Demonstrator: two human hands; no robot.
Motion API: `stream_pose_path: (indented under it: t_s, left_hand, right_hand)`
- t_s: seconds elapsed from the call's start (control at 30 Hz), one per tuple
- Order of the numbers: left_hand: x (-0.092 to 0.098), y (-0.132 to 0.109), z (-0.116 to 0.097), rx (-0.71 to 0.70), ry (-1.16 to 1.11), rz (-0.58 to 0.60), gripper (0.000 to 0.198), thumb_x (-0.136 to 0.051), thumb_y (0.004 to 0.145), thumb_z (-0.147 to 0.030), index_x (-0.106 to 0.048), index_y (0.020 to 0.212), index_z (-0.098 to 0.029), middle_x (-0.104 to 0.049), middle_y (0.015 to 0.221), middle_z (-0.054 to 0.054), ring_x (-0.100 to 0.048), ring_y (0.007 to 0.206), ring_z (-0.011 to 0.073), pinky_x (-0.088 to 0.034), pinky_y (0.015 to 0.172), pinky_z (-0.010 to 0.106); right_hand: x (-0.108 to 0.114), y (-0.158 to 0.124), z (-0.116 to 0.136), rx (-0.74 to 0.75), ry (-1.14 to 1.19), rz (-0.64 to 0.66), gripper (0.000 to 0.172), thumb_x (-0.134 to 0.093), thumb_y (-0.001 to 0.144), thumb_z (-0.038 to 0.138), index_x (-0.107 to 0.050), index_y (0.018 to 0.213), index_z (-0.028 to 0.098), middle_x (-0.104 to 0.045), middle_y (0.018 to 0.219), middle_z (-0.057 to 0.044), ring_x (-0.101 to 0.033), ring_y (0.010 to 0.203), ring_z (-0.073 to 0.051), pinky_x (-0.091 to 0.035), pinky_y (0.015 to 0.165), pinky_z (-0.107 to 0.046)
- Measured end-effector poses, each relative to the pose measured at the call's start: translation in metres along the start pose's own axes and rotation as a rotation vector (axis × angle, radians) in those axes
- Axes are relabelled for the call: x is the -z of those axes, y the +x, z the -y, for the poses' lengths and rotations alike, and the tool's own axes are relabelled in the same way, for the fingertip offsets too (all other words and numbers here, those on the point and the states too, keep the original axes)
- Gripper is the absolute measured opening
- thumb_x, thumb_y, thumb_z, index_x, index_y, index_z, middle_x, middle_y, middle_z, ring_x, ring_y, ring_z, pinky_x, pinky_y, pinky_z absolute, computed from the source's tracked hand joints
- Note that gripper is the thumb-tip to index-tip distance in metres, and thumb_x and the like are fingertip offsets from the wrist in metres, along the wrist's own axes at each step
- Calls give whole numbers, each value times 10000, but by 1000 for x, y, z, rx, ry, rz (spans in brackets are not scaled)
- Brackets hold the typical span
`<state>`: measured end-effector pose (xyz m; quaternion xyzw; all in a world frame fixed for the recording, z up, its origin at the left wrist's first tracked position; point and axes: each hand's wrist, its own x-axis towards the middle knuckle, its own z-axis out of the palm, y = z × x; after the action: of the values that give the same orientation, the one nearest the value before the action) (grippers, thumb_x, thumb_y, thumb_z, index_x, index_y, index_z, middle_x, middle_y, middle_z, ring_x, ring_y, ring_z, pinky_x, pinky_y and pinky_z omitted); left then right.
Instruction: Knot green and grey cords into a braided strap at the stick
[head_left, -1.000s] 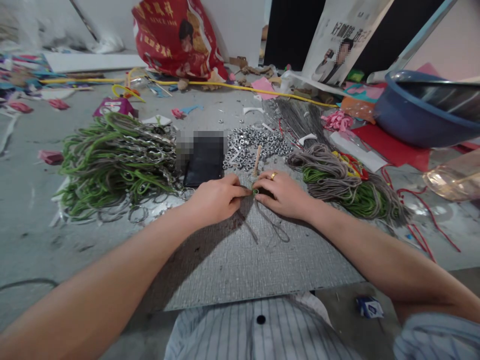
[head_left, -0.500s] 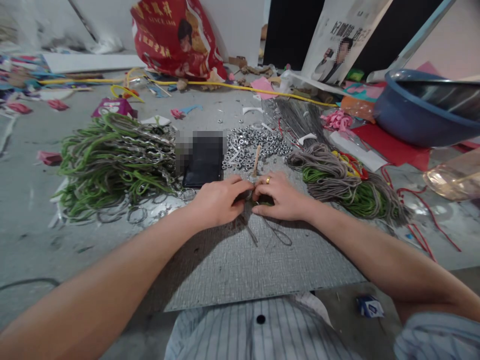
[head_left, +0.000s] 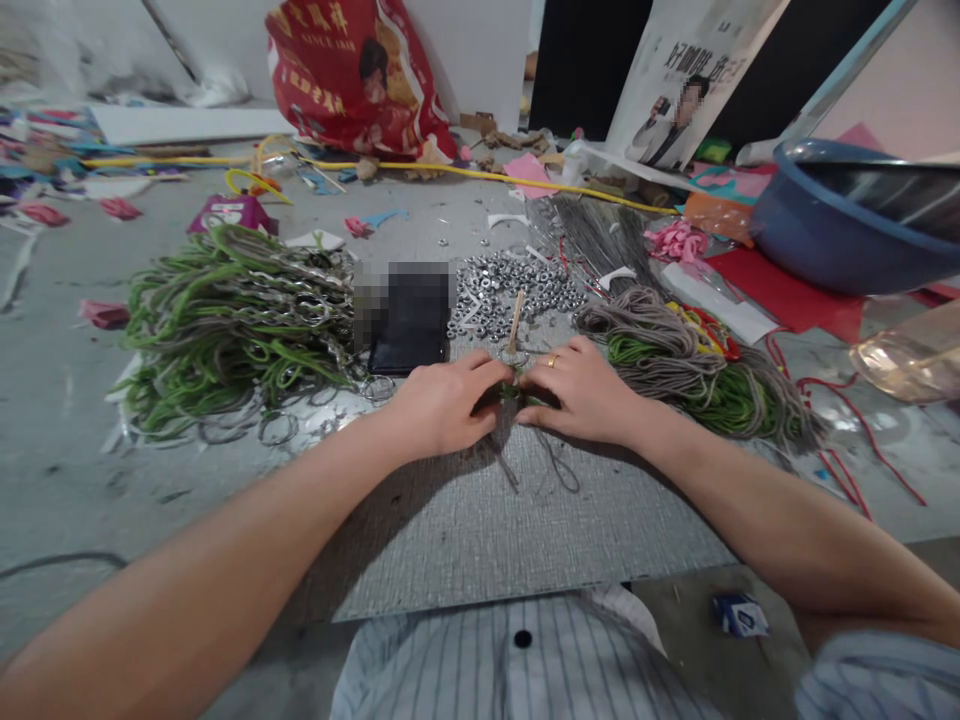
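Note:
My left hand [head_left: 450, 402] and my right hand [head_left: 581, 393] meet at the middle of a grey textured board [head_left: 525, 540]. Between them runs a grey and green cord [head_left: 510, 390], pinched in the fingers of both. A loose grey loop [head_left: 561, 465] of it trails on the board below my right hand, and a grey end hangs under my left. My right hand wears a ring. Just beyond the fingertips a thin wooden stick [head_left: 516, 320] stands up, its foot close to the cord. The exact knotting is hidden by my fingers.
Braided green and grey cords with rings [head_left: 232, 330] lie left, beside a dark phone-like object [head_left: 411, 325]. Many metal nuts [head_left: 517, 285] are scattered beyond my hands. Bundled cords [head_left: 697, 365] lie right, before a blue basin [head_left: 832, 235]. A red bag [head_left: 352, 80] stands behind.
My right hand has shifted slightly right, away from my left, so more of the cord between them shows. The view has moved a little.

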<state>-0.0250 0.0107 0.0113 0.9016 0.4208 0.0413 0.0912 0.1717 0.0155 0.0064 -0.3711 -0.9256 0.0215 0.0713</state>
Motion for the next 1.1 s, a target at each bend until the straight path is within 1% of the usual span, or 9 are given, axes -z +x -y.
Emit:
stream_pose_path:
  t_s: [0.13,0.27,0.5,0.7,0.77,0.87,0.93,0.97,1.1]
  left_hand:
    - [0,0,0,-17,24,21,339,-381,795,-286,-521,1101,-250,-551,1056,42,-597,783,189,-452,608,291]
    - [0,1,0,-25,30,35,379,-399,794,-285,-502,1158,-308,-540,1083,32,-596,784,174,-451,611,275]
    - [-1,2,-2,24,70,16,349,-370,820,-317,-525,1114,-208,-526,1042,79,-605,756,205,-464,616,318]
    - [-2,2,-2,26,76,6,342,-371,816,-326,-511,1101,-200,-524,1054,73,-602,770,207,-457,598,307]
    - [-3,2,-3,25,78,-10,343,-382,813,-333,-494,1112,-208,-525,1062,66,-600,765,204,-450,580,298]
    - [-6,2,-3,26,76,-42,334,-396,817,-352,-487,1113,-226,-522,1079,56,-597,768,194,-437,561,278]
    - [-7,3,-3,27,81,-54,326,-396,824,-359,-493,1113,-244,-518,1088,48,-596,770,190,-426,543,268]
    - [-8,3,-3,27,86,-55,322,-392,829,-361,-498,1113,-253,-517,1088,44,-595,768,188,-419,533,265]
    - [-8,4,-5,51,99,-53,306,-381,844,-384,-530,1088,-275,-524,1059,33,-591,746,177,-394,504,252]
  right_hand:
    - [1,0,-3,14,29,-4,431,-420,811,563,-602,853,175,-636,773,-46,-530,782,-204,-229,710,-325]
    - [1,0,-5,18,61,-2,377,-473,803,520,-608,840,170,-625,761,-44,-525,774,-197,-234,712,-320]
    - [0,0,-5,2,53,2,338,-514,787,496,-606,851,177,-632,801,-46,-532,811,-202,-243,719,-320]
    - [1,0,-6,-3,78,-8,343,-504,799,483,-605,879,165,-637,801,-51,-542,806,-204,-265,727,-328]
    - [2,-1,-9,-11,103,-15,316,-514,802,447,-600,905,160,-636,788,-46,-544,780,-195,-277,729,-329]
    - [9,-3,-14,-1,160,-16,195,-542,796,320,-599,902,167,-628,795,-36,-543,774,-179,-302,724,-316]
    - [16,-4,-16,56,210,16,140,-537,788,224,-606,901,180,-620,840,-35,-539,804,-169,-322,724,-299]
    - [19,-5,-16,96,229,48,148,-532,786,195,-610,911,188,-613,869,-36,-535,814,-162,-331,724,-291]
    - [32,-9,-7,231,215,227,197,-528,796,196,-619,967,229,-571,936,-39,-514,789,-142,-341,694,-273]
